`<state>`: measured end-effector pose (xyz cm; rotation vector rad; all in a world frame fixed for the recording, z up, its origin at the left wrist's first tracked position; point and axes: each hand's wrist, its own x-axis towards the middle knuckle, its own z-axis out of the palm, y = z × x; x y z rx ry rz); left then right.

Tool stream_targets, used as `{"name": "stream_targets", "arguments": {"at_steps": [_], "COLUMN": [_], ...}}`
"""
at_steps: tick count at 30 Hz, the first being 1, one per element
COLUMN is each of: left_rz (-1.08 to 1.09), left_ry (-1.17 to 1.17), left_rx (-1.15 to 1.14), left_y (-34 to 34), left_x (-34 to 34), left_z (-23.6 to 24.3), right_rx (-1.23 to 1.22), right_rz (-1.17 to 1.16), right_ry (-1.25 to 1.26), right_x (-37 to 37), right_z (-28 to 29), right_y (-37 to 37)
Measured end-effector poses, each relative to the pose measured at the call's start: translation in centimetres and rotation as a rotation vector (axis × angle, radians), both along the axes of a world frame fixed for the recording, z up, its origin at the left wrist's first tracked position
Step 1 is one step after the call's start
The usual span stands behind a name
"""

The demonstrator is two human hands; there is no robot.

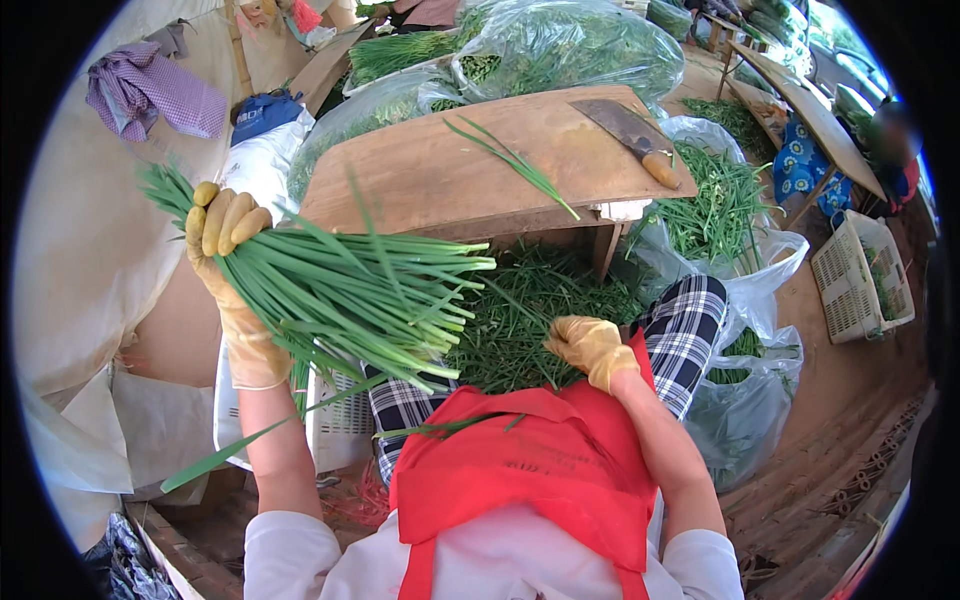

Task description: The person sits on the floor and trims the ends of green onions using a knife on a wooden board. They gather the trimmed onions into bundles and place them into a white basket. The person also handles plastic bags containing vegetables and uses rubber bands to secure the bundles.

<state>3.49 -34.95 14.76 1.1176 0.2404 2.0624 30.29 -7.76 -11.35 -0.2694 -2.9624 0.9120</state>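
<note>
My left hand (228,235), in a yellowish rubber glove, is closed around a thick bunch of garlic chives (345,285), raised at the left. Their pale cut ends point right, over my lap; one long leaf dangles beside my forearm. My right hand (585,347), gloved likewise, is curled closed in front of the red apron, above my right thigh. Whatever its fingers may hold is hidden. Between my knees lies a heap of loose green leaves (540,310). A few stray leaves (455,425) rest on the apron.
Ahead stands a low wooden table (400,170) bearing a cleaver (630,140) and a few chive leaves (515,165). Behind it are plastic bags of greens (570,50). More bagged greens (710,200) and a cream crate (850,280) stand right. A white crate (340,425) sits beneath my left arm.
</note>
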Motion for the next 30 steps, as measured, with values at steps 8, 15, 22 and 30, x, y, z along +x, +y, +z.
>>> {"name": "stream_targets", "arguments": {"at_steps": [8, 15, 22, 30], "left_rz": [0.012, 0.053, 0.028, 0.017], "left_ry": [-0.044, -0.080, -0.095, -0.112], "left_rx": [-0.040, 0.013, -0.005, -0.012], "left_y": [0.8, -0.5, 1.1, 1.6], "left_x": [1.0, 1.3, 2.0, 1.7], "left_z": [-1.0, -0.3, -1.0, -1.7], "right_rx": [0.071, -1.504, -1.635, -1.550], "right_rz": [0.051, -0.277, 0.061, -0.104], "right_ry": [0.958, 0.572, 0.447, 0.327], "right_x": [-4.9, -0.7, -5.9, -4.3], "right_z": [12.5, 4.5, 6.6, 5.5], "right_y": [-7.3, -2.3, -6.7, -6.3]}}
